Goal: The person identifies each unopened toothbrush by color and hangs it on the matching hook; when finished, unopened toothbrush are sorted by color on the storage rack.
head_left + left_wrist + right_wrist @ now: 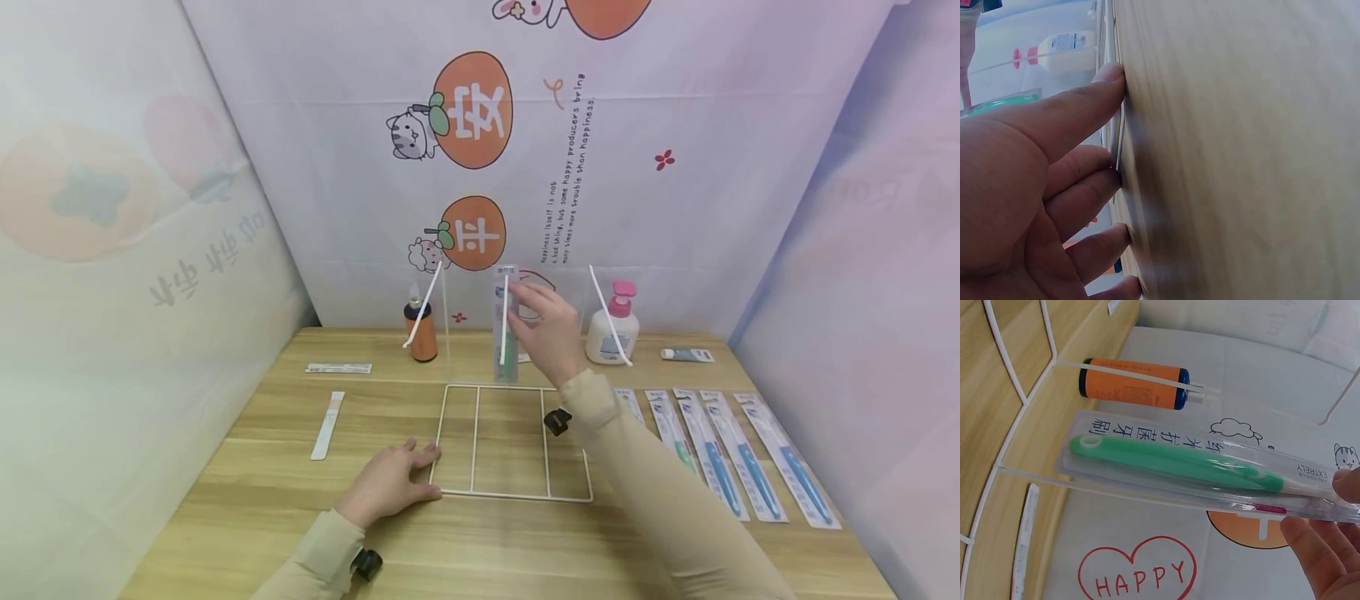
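Observation:
A white wire rack stands on the table, its base frame (pixel 517 497) flat and its slanting arms raised at the back. My right hand (pixel 551 329) pinches the top of a clear-packed green toothbrush (pixel 1172 462) between thumb and fingers. The pack hangs upright by the rack's middle arm (pixel 504 333); whether the arm passes through the pack's hole cannot be told. With relaxed fingers, my left hand (pixel 390 483) touches the base frame's front left corner. Its thumb lies against the wire in the left wrist view, other fingertips on the wood.
Several packed toothbrushes (pixel 757 483) lie in a row on the right. An orange bottle (pixel 424 337) and a white pump bottle (pixel 611 337) stand behind the rack. A tube (pixel 687 355) lies at back right, narrow packets (pixel 327 425) at left. Printed cloth walls enclose the table.

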`<state>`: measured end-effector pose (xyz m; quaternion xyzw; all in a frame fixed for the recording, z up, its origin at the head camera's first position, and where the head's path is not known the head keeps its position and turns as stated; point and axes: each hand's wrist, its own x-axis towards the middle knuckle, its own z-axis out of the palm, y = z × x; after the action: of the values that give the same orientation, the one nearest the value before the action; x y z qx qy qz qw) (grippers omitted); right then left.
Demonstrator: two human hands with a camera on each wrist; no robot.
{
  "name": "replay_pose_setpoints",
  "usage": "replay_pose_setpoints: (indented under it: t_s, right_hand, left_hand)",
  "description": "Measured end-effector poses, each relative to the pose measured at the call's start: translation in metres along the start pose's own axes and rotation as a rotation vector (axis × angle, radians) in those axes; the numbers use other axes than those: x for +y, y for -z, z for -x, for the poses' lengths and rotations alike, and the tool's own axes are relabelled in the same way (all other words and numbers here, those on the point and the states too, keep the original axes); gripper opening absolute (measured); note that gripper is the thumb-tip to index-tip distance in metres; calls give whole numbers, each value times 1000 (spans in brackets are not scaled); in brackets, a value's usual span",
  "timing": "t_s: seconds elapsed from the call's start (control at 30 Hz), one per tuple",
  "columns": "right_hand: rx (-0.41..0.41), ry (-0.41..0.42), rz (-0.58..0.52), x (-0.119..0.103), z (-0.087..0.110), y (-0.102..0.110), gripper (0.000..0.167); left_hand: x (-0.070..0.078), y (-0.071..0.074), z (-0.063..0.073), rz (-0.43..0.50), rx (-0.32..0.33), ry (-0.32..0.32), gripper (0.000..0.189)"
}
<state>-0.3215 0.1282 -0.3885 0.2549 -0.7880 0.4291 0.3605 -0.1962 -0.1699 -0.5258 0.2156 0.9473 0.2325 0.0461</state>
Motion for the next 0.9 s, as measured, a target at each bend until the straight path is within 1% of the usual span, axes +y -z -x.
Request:
replay_pose_setpoints:
  t_s: [0.13, 0.37, 0.63, 0.8, 0.9]
  right_hand:
    - [9, -7, -4, 1, -1, -1, 43]
    - [40, 18, 7, 4, -1, -4, 39]
    - [37, -10, -28, 5, 0, -5, 37]
    - [54, 36, -58, 8, 0, -2, 38]
    - [56, 58, -69, 11, 5, 6, 41]
  left_hand:
    - [0, 0, 0, 3, 2, -2, 69]
    - [0, -1, 0, -1, -2, -1, 69]
    - [0, -2, 0, 7, -3, -2, 71]
    - [-1, -2, -1, 6, 2, 5, 70]
    - [0, -2, -1, 8, 6, -1, 71]
